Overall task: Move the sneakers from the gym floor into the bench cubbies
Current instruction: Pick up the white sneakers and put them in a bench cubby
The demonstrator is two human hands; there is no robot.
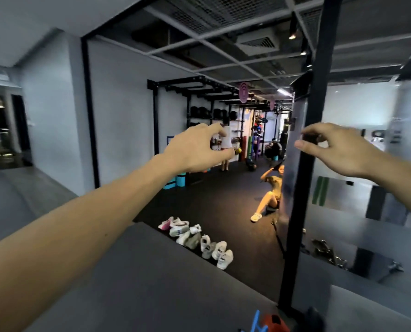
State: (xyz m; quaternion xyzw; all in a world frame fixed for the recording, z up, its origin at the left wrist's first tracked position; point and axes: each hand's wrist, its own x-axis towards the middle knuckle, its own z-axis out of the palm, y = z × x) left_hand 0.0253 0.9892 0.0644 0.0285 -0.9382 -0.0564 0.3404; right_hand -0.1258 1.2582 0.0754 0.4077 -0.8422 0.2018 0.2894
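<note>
The sneakers lie in a row on the gym floor well below and beyond the fingers of the left hand, with the right hand just past a door post (both hands raised, holding nothing).

- the sneakers look like soft cloth and mesh uppers, mostly white with pink and grey patches, matt.
- the gym floor under them is dark, matt, rubber-like.
- the nearer floor strip is grey, smooth and dull.
- the black post looks like painted metal.
- the glass panel beside it is frosted, with a faint sheen.
- the ceiling grid is metal mesh.
</note>
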